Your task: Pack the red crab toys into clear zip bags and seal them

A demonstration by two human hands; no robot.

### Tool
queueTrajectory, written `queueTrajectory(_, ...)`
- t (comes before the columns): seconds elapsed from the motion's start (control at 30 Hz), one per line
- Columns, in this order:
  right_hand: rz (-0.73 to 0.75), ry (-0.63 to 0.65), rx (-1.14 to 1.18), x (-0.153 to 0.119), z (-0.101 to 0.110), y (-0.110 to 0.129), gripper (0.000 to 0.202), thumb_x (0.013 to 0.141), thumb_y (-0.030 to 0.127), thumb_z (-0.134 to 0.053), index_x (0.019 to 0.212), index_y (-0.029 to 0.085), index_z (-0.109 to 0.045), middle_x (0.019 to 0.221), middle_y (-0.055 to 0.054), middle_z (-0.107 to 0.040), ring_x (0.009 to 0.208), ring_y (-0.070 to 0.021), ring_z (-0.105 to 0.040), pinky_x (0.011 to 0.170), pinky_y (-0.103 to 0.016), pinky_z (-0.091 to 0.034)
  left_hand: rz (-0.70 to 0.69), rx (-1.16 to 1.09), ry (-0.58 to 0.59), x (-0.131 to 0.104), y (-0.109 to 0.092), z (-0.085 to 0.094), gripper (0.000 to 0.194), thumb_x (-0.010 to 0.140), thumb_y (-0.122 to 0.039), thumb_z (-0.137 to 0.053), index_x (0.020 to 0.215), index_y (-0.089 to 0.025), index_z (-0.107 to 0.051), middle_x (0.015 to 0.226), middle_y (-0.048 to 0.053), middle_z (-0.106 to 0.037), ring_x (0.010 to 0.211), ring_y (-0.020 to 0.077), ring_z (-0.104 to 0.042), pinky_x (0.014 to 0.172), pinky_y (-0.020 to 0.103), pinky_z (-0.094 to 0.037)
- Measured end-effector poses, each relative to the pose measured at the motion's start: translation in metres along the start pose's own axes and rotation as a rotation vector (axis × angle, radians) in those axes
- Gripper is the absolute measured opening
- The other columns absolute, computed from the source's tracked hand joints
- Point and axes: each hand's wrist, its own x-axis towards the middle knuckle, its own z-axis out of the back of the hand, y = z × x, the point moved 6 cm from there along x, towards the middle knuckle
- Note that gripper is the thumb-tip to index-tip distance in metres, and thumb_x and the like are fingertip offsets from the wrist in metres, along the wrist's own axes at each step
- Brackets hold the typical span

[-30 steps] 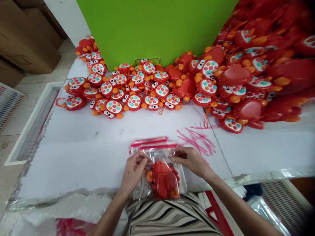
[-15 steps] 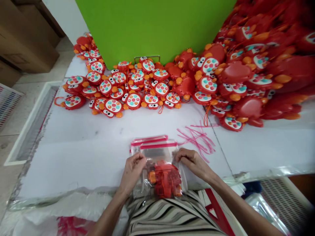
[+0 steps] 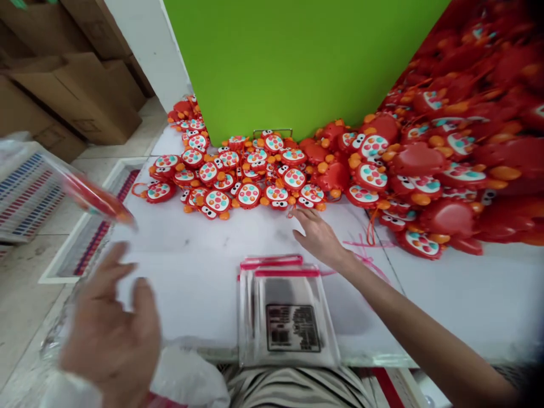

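My left hand [image 3: 114, 323], blurred by motion, is raised at the left with fingers apart and nothing in it. Beyond its fingertips a bagged red toy [image 3: 96, 195] is in mid-air, smeared and apart from the hand. My right hand [image 3: 317, 232] reaches to the front of the row of red crab-like toys [image 3: 249, 194], which have white bellies with coloured dots. Its fingers are stretched out beside a toy with an orange loop; whether they touch it I cannot tell. Clear plastic bags [image 3: 293, 323] with pink top strips lie in a stack before me.
A large heap of the toys [image 3: 450, 164] fills the right side. Behind the row stands a green panel [image 3: 306, 68]. Pink strips [image 3: 369, 260] lie right of the bags. White baskets [image 3: 106, 226] and cardboard boxes [image 3: 85, 102] stand on the floor at left.
The bagged toy that both hands held over the stack has left them and is in the air at left. My left hand moved left and opened; my right hand moved forward to the toys.
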Motion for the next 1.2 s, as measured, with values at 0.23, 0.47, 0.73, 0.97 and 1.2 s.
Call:
queueTrajectory(0.23, 0.062, 0.022, -0.181, 0.084, -0.019, 0.028, 0.053, 0.078, 0.009, -0.048, 0.13, 0.005, -0.039, 0.127, -0.025, -0.048, 0.116, -0.0353, -0.04, 0.09, -0.047, -0.036, -0.623, 0.047, 0.768, -0.132, -0.02, -0.133, 0.021, 0.082, -0.015, -0.049, 0.102, -0.016, -0.056, 0.107, 0.011, -0.063, 0.101, 0.0248, -0.057, 0.086, 0.043, -0.05)
queueTrajectory(0.47, 0.08, 0.096, -0.195, 0.111, -0.026, 0.038, 0.043, 0.08, 0.004, -0.035, 0.121, 0.003, -0.049, 0.105, -0.026, -0.061, 0.104, -0.0375, -0.049, 0.076, -0.048, -0.041, -0.682, 0.24, 0.885, -0.169, -0.015, -0.168, 0.033, 0.082, -0.014, -0.052, 0.115, -0.01, -0.049, 0.111, 0.013, -0.059, 0.098, 0.0263, -0.054, 0.084, 0.043, -0.048)
queueTrajectory(0.73, -0.151, -0.058, 0.674, 0.056, 0.009, 0.013, 0.055, 0.068, 0.025, -0.064, 0.12, 0.016, -0.049, 0.102, -0.008, -0.063, 0.089, -0.0227, -0.059, 0.077, -0.035, -0.047, -0.665, 0.214, 0.936, -0.167, -0.014, -0.165, 0.018, 0.079, -0.008, -0.048, 0.095, -0.014, -0.056, 0.095, 0.009, -0.057, 0.088, 0.0246, -0.05, 0.078, 0.043, -0.045)
queueTrajectory(0.97, -0.657, 0.074, 1.513, -0.038, -0.018, -0.006, 0.038, 0.06, 0.031, -0.072, 0.091, 0.017, -0.057, 0.084, -0.003, -0.064, 0.073, -0.0165, -0.059, 0.067, -0.028, -0.048, -0.547, 0.121, 0.937, -0.165, -0.01, -0.163, 0.013, 0.08, -0.007, -0.048, 0.085, -0.018, -0.052, 0.088, 0.006, -0.059, 0.082, 0.0223, -0.052, 0.072, 0.039, -0.045)
queueTrajectory(1.2, -0.638, 0.114, 1.358, -0.102, -0.006, -0.005, 0.032, 0.071, 0.04, -0.067, 0.09, 0.018, -0.053, 0.081, 0.0, -0.057, 0.073, -0.0149, -0.054, 0.064, -0.026, -0.046, -0.208, -0.15, 0.883, -0.159, 0.009, -0.157, 0.023, 0.077, -0.008, -0.049, 0.097, -0.019, -0.048, 0.092, 0.005, -0.058, 0.087, 0.0199, -0.055, 0.076, 0.037, -0.048)
